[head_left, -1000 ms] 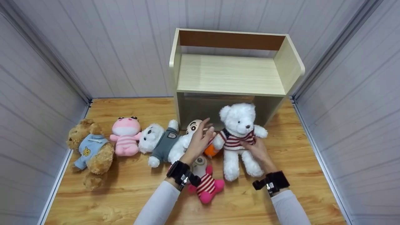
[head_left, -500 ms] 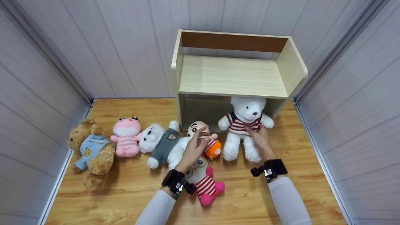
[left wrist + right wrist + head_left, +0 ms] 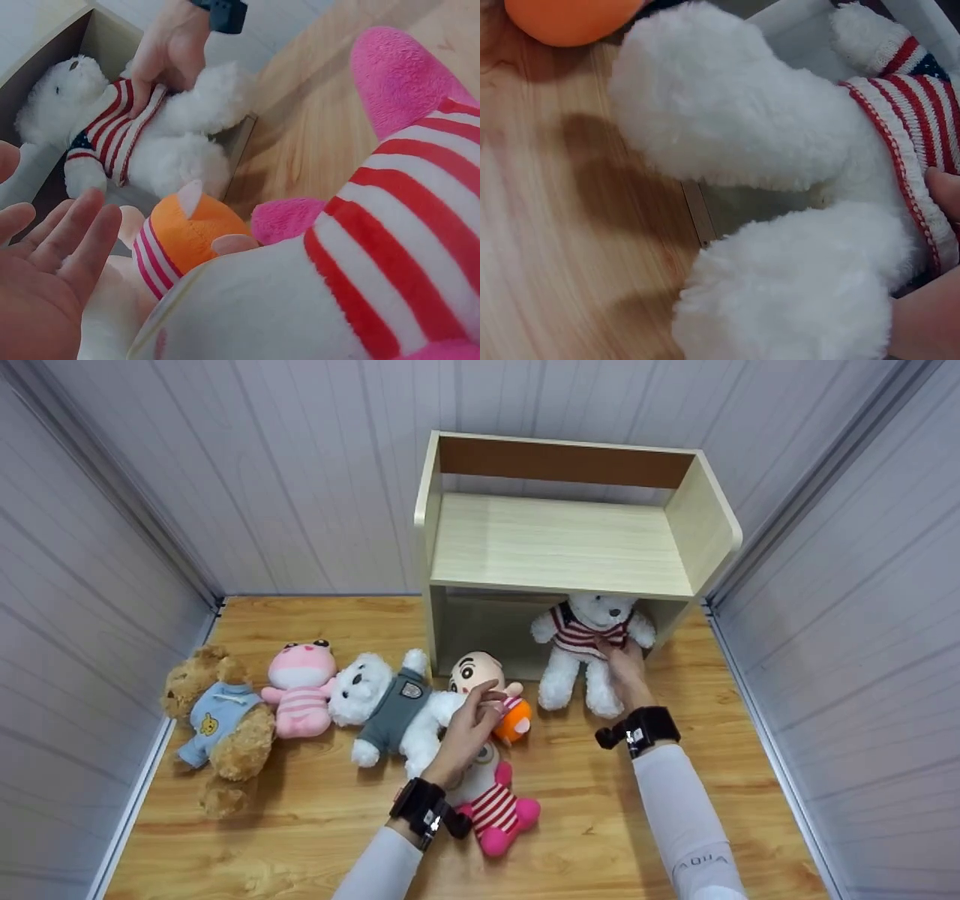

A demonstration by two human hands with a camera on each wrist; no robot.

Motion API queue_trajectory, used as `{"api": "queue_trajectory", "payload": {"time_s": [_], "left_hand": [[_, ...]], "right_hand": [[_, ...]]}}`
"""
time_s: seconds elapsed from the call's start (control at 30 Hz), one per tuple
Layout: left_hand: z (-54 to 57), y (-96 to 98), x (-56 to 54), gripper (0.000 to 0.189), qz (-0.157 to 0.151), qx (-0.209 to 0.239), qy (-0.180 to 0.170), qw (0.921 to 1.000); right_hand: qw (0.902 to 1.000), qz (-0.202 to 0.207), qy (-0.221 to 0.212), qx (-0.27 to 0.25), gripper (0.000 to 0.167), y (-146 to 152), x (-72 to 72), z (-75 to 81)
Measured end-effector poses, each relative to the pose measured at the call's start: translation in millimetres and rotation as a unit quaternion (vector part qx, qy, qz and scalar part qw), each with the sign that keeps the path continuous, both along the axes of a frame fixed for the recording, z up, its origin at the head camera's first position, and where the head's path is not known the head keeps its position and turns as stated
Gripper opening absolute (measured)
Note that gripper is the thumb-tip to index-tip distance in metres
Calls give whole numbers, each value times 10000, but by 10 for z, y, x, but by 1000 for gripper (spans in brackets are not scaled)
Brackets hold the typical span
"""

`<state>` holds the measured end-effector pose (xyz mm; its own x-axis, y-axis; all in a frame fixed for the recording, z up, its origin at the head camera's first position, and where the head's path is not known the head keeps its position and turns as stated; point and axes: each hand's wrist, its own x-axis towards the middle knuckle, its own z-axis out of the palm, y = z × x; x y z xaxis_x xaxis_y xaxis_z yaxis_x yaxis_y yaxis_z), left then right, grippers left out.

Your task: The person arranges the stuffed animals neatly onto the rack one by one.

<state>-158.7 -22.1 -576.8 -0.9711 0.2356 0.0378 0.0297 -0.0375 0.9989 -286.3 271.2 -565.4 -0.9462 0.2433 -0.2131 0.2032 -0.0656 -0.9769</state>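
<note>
My right hand [image 3: 627, 669] grips a white teddy bear [image 3: 568, 636] in a red-and-white striped sweater, with the thumb pressed on its belly. The bear is upright in the mouth of the shelf's lower compartment; the top of its head is hidden under the board. In the right wrist view its fluffy legs [image 3: 705, 97] stick out over the shelf's bottom edge. My left hand [image 3: 465, 731], fingers loosely extended and holding nothing, hovers over a cartoon boy doll [image 3: 514, 721] with an orange bottom. Below that hand lies a pink toy [image 3: 496, 808] with a striped body, its head partly covered.
The pale wooden shelf [image 3: 555, 544] stands against the back wall. Left of it on the wooden floor lie a white bear [image 3: 401, 705] in a grey top, a pink frog plush [image 3: 302, 690] and a brown bear [image 3: 244, 742] in a blue hoodie. Panel walls enclose both sides.
My right hand has carried the striped-sweater bear back into the lower compartment, its head passing under the board. The left hand has drawn away from the bear, slightly down and left.
</note>
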Motion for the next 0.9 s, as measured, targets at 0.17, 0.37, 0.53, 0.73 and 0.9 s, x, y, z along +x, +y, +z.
{"api": "queue_trajectory", "payload": {"time_s": [0.17,0.37,0.53,0.73,0.9], "left_hand": [[-13,-10,20,51,45,-30,-14,10000],[-24,-5,16,50,77,41,9,10000],[-12,-4,30,49,108,35,-57,9999],[-17,-13,38,50,128,55,-10,9999],[-15,-12,41,49,93,170,46,9998]], "right_hand": [[9999,-24,-72,-107,60,-2,-120,-23],[9995,-52,-174,-256,61,33,-260,-66],[9988,-125,-456,-133,62,66,-333,-89],[9975,-162,-645,-219,58,67,-387,-119],[9977,-210,-591,-261,54,81,-429,-123]]}}
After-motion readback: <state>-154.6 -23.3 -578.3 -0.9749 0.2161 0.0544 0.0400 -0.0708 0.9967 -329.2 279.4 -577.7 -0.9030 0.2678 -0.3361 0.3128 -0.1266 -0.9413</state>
